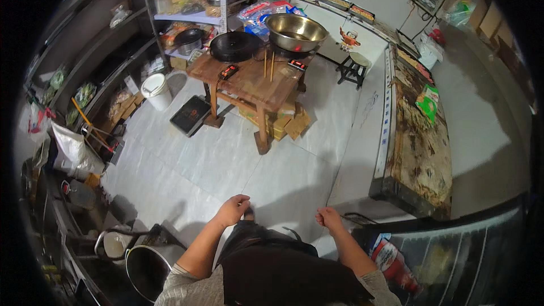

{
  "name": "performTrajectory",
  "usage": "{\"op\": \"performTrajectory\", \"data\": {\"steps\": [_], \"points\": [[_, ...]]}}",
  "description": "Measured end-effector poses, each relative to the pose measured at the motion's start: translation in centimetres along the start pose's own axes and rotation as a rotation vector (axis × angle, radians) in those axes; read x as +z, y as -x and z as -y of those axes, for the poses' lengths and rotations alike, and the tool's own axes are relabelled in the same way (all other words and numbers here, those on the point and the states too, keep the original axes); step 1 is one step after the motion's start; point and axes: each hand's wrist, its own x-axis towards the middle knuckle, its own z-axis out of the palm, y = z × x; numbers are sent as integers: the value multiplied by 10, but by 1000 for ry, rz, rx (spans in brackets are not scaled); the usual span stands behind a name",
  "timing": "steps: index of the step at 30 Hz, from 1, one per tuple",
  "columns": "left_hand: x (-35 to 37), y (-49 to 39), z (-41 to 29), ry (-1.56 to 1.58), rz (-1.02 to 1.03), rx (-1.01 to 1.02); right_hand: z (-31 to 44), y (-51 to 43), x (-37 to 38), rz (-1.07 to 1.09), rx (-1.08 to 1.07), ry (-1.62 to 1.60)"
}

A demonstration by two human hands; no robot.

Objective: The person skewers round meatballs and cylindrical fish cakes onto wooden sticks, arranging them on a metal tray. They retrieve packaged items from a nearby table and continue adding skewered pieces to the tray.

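Observation:
My left hand (233, 210) hangs in front of my body over the tiled floor, its fingers loosely bent and a little apart. Nothing shows in it. To the right, my right hand (329, 217) is curled into a loose fist, with no object visible. Neither hand touches anything. Ahead of me stands a wooden table (250, 87). On it are a black round griddle pan (236, 46) and a wide metal basin (296, 29), which holds some liquid. A pair of long wooden chopsticks (272, 67) lies between two lit control panels (228, 72).
At left are a white bucket (156, 92), a black floor scale (191, 114) and shelving (148, 46). Flattened cardboard (297, 123) lies under the table. A stained counter (420, 153) with a green packet (428, 103) runs along the right. A large pot (148, 270) stands behind my left arm.

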Motion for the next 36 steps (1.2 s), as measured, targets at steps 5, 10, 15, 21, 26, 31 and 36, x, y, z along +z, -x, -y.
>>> {"op": "performTrajectory", "data": {"steps": [5, 10, 15, 21, 26, 31, 36], "points": [[-2, -147, -23, 20, 45, 27, 107, -71, 1, -6, 10, -114], [-2, -296, -87, -38, 22, 142, 186, -134, -72, -82, 73, -60], [-4, -399, -166, -94, 85, 192, 265, -199, -155, -265, 48, -297], [-8, -481, -183, 2, -146, 93, 437, -361, -259, -70, -187, -98], [-4, -495, -181, 148, -454, -370, 636, -485, -258, -62, -343, 8], [-9, -498, -191, 366, -728, -319, 786, -566, -206, 205, -514, 84], [-50, -519, -193, 393, -889, -336, 847, -637, -161, 287, -584, 174]]}}
